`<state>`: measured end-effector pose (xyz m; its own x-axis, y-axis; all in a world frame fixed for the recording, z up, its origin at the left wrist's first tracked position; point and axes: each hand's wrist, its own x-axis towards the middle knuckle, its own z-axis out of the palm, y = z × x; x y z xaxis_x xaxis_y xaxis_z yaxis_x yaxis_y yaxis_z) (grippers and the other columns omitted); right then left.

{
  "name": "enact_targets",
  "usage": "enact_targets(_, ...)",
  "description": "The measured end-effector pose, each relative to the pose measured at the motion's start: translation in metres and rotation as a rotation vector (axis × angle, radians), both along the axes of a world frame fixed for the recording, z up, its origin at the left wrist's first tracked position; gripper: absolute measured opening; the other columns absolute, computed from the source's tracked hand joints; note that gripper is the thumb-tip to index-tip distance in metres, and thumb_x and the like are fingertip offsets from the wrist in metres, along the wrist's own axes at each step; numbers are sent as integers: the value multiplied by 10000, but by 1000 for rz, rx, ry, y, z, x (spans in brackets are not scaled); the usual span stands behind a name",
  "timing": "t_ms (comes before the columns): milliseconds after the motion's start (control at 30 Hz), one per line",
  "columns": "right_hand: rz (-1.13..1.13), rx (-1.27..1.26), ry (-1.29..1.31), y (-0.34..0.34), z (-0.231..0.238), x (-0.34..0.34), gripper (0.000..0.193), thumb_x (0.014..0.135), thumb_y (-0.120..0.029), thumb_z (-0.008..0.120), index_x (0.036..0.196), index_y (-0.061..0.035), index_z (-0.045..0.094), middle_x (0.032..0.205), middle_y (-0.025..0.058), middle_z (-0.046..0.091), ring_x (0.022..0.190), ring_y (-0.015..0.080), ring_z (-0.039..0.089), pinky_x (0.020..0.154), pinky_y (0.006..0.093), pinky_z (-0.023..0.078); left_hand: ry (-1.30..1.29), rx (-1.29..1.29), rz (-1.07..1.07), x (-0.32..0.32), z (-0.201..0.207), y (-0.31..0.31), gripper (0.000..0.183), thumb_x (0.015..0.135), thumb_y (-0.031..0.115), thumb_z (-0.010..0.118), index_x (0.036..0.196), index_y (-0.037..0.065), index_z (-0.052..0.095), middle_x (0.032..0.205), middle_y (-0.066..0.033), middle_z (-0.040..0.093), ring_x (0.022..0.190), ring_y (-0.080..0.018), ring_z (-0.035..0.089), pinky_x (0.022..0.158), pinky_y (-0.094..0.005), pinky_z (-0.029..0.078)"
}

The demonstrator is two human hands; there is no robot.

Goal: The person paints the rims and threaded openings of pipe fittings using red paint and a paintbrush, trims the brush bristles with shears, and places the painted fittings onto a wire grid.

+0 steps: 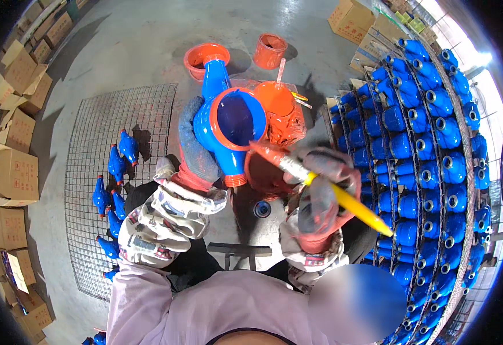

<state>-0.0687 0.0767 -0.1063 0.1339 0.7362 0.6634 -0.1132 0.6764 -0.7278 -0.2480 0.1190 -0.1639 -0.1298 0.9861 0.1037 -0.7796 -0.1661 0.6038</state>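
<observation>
Floor (148, 49) spreads beyond the left hand (198, 152), past a square wire mesh (90, 158); its stained, gloved fingers grip a glossy blue pipe piece (204, 123); the right hand (323, 190)'s fingers close around a yellow-handled brush (352, 206), red tip at the round rim, contact unclear; a red bowl (261, 175) beneath them is partly hidden.

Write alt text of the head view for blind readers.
A gloved left hand holds a blue fitting while the gloved right hand holds a yellow-handled brush, its red tip near the fitting's opening. Red containers stand beyond; racked blue parts line the right.
</observation>
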Motion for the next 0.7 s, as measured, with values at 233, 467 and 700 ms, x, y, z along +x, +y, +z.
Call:
enact_targets(233,13,22,-432,-3,10,-1,319,788,-278,707,959,-35,593,1005,159,663,939,275,641,835,379,497,-359,-100,-122,-11,-1,7,437,957,420,463,1209,76,557,1153,-110,646,1043,-244,635,948,-409,515)
enact_targets(467,212,-66,-213,20,22,14,204,831,-6,607,1030,16,568,938,120,653,832,162,610,756,287,501,-221,-176,-69,-13,3,3,543,978,479,347,1260,52,529,1221,-142,620,1089,-287,623,968,-455,506)
enact_targets(700,142,-135,-239,41,29,34,216,918,-74,573,1098,44,547,949,120,636,758,153,624,643,254,510,-352,-184,-227,-12,1,5,591,969,513,370,1310,48,499,1247,-167,602,1101,-327,618,938,-503,518)
